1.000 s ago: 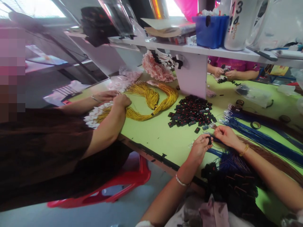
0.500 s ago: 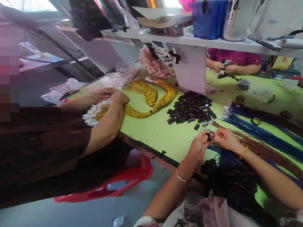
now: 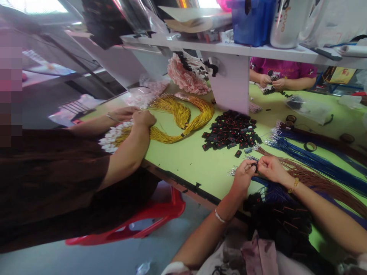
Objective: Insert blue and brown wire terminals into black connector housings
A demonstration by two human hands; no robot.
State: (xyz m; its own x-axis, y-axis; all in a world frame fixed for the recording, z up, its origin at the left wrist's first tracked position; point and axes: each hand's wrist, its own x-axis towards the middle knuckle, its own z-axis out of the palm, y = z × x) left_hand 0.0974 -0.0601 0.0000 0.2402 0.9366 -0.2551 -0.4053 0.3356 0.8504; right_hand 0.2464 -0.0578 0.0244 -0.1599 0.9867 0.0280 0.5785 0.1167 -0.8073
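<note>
My left hand and my right hand meet just above the green table, fingertips pinched together. Between them sits a small black connector, gripped by the left fingers. The right fingers pinch at the same spot, on a thin wire I can barely make out. Blue wires and brown wires fan out to the right of my hands. A pile of small black connectors lies just beyond them. Finished black-ended bundles lie under my right forearm.
A co-worker's arms on the left handle a yellow wire bundle with white connectors. Another person's hands work across the table, under a white shelf holding a blue bin and a jug. A red stool stands below the table edge.
My hands have drawn closer together and lifted slightly, both pinched on the black connector. The view has tilted down a little. The co-worker's arms have barely moved.
</note>
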